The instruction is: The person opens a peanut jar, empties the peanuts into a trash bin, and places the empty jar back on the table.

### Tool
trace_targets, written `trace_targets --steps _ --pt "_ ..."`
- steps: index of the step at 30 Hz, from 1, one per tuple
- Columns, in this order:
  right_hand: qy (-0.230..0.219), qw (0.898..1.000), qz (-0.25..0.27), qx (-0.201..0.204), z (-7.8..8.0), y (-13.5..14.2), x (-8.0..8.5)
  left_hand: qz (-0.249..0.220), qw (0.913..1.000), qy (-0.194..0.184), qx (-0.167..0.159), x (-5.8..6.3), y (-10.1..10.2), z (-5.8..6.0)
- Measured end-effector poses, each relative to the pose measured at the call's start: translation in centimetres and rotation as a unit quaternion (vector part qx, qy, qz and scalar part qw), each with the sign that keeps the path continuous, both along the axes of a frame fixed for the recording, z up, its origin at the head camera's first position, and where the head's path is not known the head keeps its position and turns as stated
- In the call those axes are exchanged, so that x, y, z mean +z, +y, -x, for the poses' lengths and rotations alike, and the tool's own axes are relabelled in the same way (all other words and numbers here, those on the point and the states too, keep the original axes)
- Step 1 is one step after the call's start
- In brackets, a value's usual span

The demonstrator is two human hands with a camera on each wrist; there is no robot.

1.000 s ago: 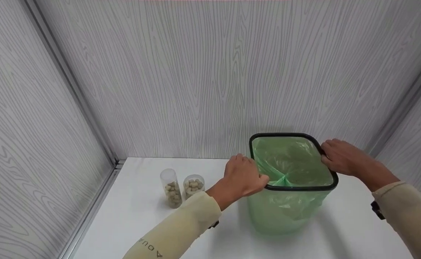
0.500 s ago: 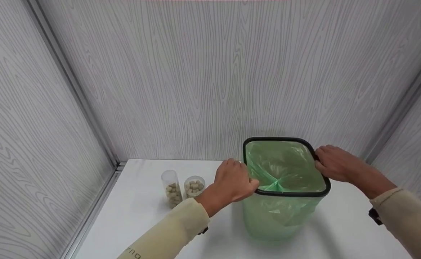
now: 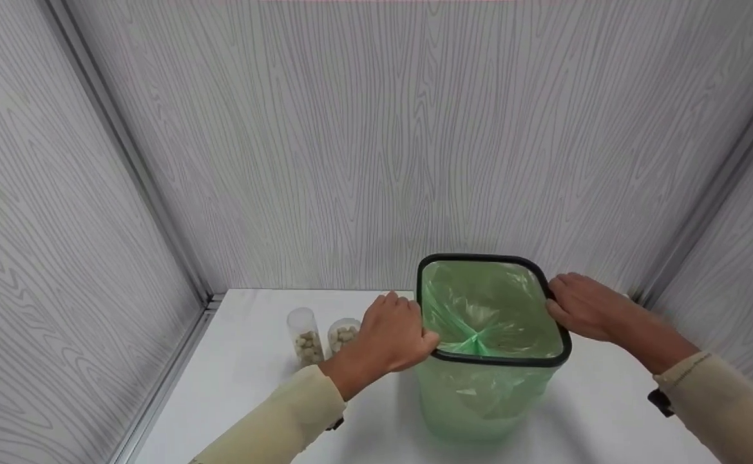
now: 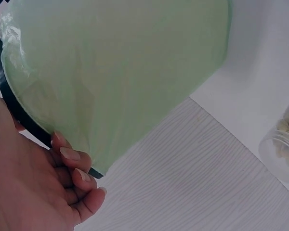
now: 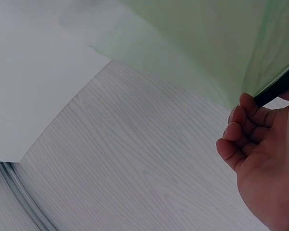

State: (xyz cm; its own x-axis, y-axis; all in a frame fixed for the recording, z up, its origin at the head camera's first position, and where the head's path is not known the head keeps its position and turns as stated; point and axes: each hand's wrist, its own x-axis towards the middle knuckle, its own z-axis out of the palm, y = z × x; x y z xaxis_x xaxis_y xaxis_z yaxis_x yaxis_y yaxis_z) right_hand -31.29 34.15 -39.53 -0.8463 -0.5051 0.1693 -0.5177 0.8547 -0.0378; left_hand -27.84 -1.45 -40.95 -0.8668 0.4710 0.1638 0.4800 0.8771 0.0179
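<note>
A waste bin (image 3: 473, 419) lined with a green plastic bag (image 3: 479, 293) stands right of centre in the head view, its mouth facing up. A black rim (image 3: 498, 361) runs round the top and holds the bag. My left hand (image 3: 389, 332) grips the rim's left side, thumb at the near corner. On the opposite side, my right hand (image 3: 585, 306) grips the rim too. Fingers (image 4: 72, 155) curl under the rim in the left wrist view; those of the right hand (image 5: 269, 144) do likewise. Whether the bin's base touches the table cannot be told.
Two clear containers with small pale pieces stand left of the bin: a tall one (image 3: 307, 341) and another (image 3: 344, 332), partly behind my left hand. The white table (image 3: 254, 335) ends at a wood-grain back wall (image 3: 376, 142). Similar panels rise on both sides.
The bin has moved left and nearer to me, with both hands keeping their grip on its rim. My left arm now covers more of the containers.
</note>
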Motion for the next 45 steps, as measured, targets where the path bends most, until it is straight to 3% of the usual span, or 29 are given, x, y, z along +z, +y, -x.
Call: trace_targets --steps 5,13,24,35,45 --pt "0.007 1.0 0.006 0.001 -0.6 -1.1 -0.2 0.005 0.9998 0.019 -0.011 0.0 -1.3 -0.4" --pt "0.004 1.0 0.012 -0.013 -1.1 -2.3 -0.1 -0.029 0.9986 0.036 -0.027 -0.6 -2.9 -0.5" --pt "0.012 1.0 0.006 0.009 -2.2 -3.4 -0.4 -0.041 0.9957 0.069 -0.045 -1.1 -4.6 -1.6" --pt "-0.006 1.0 0.009 0.002 -2.7 -4.3 -0.5 -0.05 0.9971 0.041 -0.041 -1.3 -5.6 -2.4" --pt "-0.034 0.999 0.021 -0.006 -2.7 -4.4 -0.7 -0.041 0.9973 0.044 -0.042 -1.1 -5.9 -3.1"
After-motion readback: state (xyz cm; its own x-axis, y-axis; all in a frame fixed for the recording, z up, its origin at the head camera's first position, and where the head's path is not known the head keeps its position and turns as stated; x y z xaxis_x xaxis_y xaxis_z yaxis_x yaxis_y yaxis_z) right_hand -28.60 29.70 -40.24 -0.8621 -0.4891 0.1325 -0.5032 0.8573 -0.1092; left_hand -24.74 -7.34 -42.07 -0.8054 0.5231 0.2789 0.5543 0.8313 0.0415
